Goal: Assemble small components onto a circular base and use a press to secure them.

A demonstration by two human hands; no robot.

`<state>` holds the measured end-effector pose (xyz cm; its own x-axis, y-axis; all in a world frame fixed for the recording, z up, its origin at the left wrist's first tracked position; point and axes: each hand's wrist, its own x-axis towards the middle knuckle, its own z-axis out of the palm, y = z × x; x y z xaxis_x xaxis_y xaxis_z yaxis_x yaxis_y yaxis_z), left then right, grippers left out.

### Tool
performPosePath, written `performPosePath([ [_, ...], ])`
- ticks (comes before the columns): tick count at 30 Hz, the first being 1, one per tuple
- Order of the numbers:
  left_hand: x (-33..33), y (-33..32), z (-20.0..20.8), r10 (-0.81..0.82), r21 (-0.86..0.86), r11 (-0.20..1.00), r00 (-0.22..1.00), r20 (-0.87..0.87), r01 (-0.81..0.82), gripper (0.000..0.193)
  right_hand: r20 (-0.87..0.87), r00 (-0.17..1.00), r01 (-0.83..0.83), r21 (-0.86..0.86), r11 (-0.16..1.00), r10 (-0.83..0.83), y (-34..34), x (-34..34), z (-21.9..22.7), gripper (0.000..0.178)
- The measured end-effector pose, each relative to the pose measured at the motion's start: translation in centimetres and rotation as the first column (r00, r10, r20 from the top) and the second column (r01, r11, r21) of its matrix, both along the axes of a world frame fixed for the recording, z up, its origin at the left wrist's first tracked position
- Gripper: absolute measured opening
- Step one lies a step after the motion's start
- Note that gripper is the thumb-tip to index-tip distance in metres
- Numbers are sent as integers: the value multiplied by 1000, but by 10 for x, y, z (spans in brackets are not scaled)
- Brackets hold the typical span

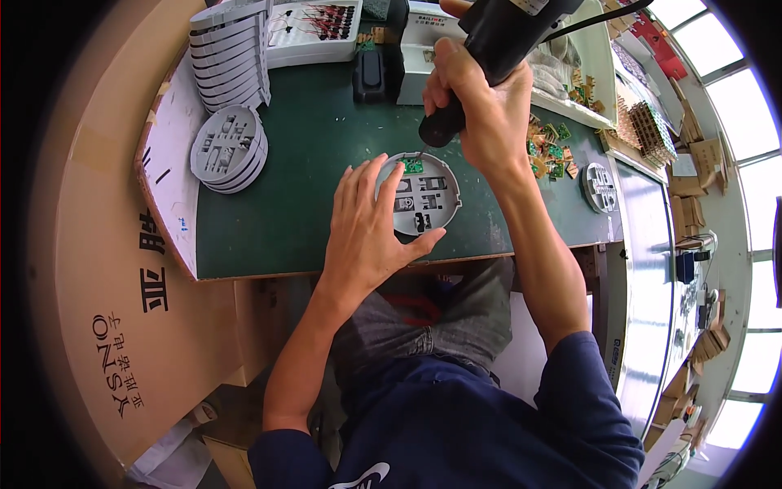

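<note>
A round grey plastic housing (446, 204) with several rectangular cutouts lies on the green workbench near its front edge. My left hand (362, 216) grips it by the rim, fingers along the left and far side and thumb at the near side. Inside the housing's far edge sits a small green circuit board (414, 165). My right hand (493, 106) is wrapped round a black electric screwdriver (507, 37), held with its tip pointing down at that board. Whether the tip touches a screw is too small to tell.
Stacked round housings (228, 151) stand at the left, with a taller stack of grey parts (228, 65) behind. A white tray (305, 55) of wired parts, a black case (370, 77) and a white box (414, 88) line the back. Loose circuit boards (555, 155) and another housing (600, 189) lie right.
</note>
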<state>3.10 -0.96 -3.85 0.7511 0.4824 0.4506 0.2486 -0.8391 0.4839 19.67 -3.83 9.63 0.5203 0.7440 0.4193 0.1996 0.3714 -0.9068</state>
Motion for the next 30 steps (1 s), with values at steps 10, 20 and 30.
performPosePath([
  [10,0,0,2,-1,21,1000,1000,6,1,92,3,999,-54,-20,998,54,3,9,-16,44],
  [20,-1,0,2,5,20,1000,1000,-9,-5,91,85,987,-141,53,989,136,17,4,-30,24],
  [30,3,6,4,-54,53,997,999,-1,54,88,80,995,-54,-29,998,56,17,11,-19,45],
])
